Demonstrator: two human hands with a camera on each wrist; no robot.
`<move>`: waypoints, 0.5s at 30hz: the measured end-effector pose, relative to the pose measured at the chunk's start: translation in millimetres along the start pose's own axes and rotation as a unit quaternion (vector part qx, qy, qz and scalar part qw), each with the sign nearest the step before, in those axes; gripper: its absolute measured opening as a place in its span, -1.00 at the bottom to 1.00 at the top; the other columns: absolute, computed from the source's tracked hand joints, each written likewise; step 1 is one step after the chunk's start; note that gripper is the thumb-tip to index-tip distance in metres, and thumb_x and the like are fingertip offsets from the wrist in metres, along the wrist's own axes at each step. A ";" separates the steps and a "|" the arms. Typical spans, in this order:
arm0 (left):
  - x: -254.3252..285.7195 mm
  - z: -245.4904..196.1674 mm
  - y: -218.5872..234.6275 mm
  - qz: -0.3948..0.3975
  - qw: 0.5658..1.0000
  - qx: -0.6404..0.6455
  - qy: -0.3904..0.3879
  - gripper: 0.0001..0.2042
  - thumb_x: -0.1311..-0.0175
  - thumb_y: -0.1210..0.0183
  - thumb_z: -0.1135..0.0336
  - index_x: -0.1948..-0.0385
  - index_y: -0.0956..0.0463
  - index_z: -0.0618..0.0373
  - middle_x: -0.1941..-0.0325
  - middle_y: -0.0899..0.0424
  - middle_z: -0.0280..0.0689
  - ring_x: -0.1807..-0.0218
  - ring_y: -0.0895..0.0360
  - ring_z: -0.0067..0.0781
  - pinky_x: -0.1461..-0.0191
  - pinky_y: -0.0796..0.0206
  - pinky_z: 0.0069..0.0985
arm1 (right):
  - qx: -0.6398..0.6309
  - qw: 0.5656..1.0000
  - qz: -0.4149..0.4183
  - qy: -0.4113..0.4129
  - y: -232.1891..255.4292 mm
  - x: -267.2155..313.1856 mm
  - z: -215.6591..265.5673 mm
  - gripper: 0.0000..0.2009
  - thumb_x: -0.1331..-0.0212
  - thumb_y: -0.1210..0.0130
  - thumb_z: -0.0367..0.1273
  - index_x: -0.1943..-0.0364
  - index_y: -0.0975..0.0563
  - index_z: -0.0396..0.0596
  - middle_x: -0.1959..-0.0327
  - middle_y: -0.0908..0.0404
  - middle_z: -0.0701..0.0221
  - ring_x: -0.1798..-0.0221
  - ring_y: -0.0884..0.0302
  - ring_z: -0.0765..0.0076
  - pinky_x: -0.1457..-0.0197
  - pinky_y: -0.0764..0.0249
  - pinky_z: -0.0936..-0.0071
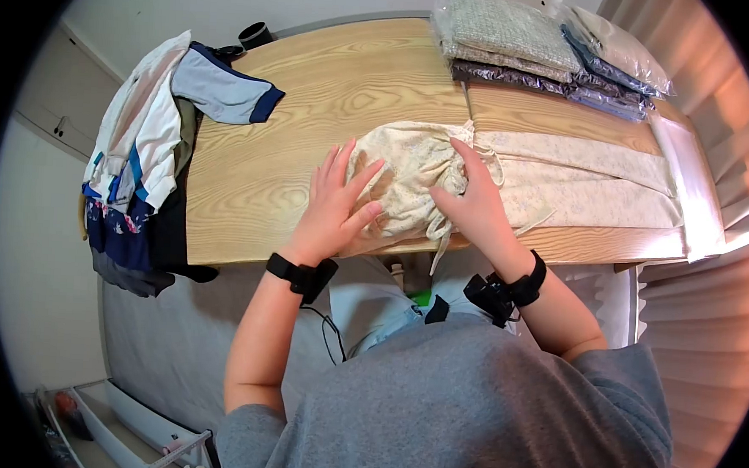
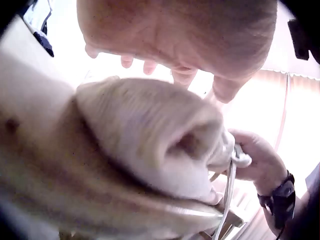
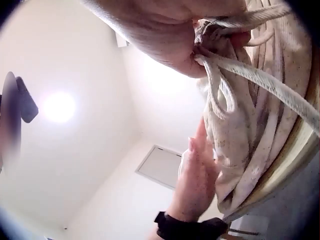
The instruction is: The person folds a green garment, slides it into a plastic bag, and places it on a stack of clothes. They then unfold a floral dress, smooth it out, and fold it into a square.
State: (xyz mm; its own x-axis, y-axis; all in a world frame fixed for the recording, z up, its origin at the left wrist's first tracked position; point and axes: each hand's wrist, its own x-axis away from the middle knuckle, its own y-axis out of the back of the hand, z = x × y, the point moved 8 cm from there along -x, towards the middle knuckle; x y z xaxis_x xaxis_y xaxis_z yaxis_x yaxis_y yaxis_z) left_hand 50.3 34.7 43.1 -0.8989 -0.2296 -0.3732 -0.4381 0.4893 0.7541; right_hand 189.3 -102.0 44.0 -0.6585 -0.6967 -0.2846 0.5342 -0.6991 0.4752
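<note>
Cream, faintly patterned drawstring trousers [image 1: 590,169] lie across the table, their legs stretched to the right. Their waist part [image 1: 408,164] is bunched into a puffy heap in front of the person. Over the heap's left side the left hand [image 1: 333,206] is spread with fingers straight; the left wrist view shows its palm above the cloth. On the heap's right side the right hand [image 1: 478,205] pinches gathered cloth at the drawstring between thumb and fingers. A looped pale drawstring [image 3: 270,80] hangs out of that hand in the right wrist view.
Clothes [image 1: 143,129] are piled at the table's left end, with a grey, navy-edged garment [image 1: 221,86] beside them. Folded clothes in clear bags [image 1: 512,38] are stacked at the back right. A black cup-like object [image 1: 254,34] stands at the back left. Curtains [image 1: 691,335] hang at the right.
</note>
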 end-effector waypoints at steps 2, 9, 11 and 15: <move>-11.6 -2.0 -4.6 0.059 0.995 -0.084 0.022 -0.42 -0.09 -0.10 -0.10 -0.20 -0.27 -0.22 -0.41 0.09 -0.07 -0.41 0.23 0.18 -0.31 0.23 0.16 | 0.056 0.997 0.017 0.041 0.9 5.0 0.8 -0.25 0.10 -0.24 -0.28 -0.19 -0.16 -0.30 -0.10 -0.31 -0.05 -0.18 -0.27 -0.03 -0.24 -0.21 0.30; -15.7 20.9 -39.2 0.155 0.982 -0.109 0.023 -0.35 -0.04 -0.14 -0.11 -0.23 -0.22 -0.21 -0.40 0.13 0.05 -0.37 0.27 0.37 -0.35 0.17 0.03 | 0.160 0.987 0.019 0.023 12.2 37.6 9.2 0.09 0.35 -0.38 -0.09 -0.30 0.05 -0.19 -0.15 -0.22 0.02 -0.14 -0.27 -0.08 -0.10 -0.28 0.17; -14.8 21.2 -39.0 0.146 0.983 -0.109 0.023 -0.36 -0.04 -0.13 -0.11 -0.22 -0.22 -0.22 -0.40 0.15 0.05 -0.38 0.30 0.34 -0.34 0.19 0.04 | 0.245 0.969 0.014 0.030 -0.2 46.3 9.7 0.09 0.38 -0.39 -0.11 -0.31 0.05 -0.15 -0.16 -0.21 0.04 -0.13 -0.27 -0.04 -0.07 -0.28 0.15; -14.3 25.4 -41.4 0.141 0.984 -0.104 0.021 -0.36 -0.05 -0.13 -0.11 -0.23 -0.22 -0.24 -0.41 0.17 0.03 -0.39 0.33 0.31 -0.33 0.21 0.07 | 0.266 0.963 -0.011 0.051 -0.4 40.4 -1.3 -0.02 0.30 -0.31 -0.31 -0.31 0.04 -0.06 0.02 -0.37 0.03 0.07 -0.40 -0.05 0.03 -0.36 0.20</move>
State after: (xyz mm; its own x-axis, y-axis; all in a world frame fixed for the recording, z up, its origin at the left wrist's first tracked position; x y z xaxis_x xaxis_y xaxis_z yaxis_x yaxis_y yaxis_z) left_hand 81.5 39.1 3.5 -0.9828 -0.1460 -0.1131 -0.1588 0.3563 0.9208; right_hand 163.1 -130.1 31.2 -0.5974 -0.7133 -0.3666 0.1565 -0.5520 0.8190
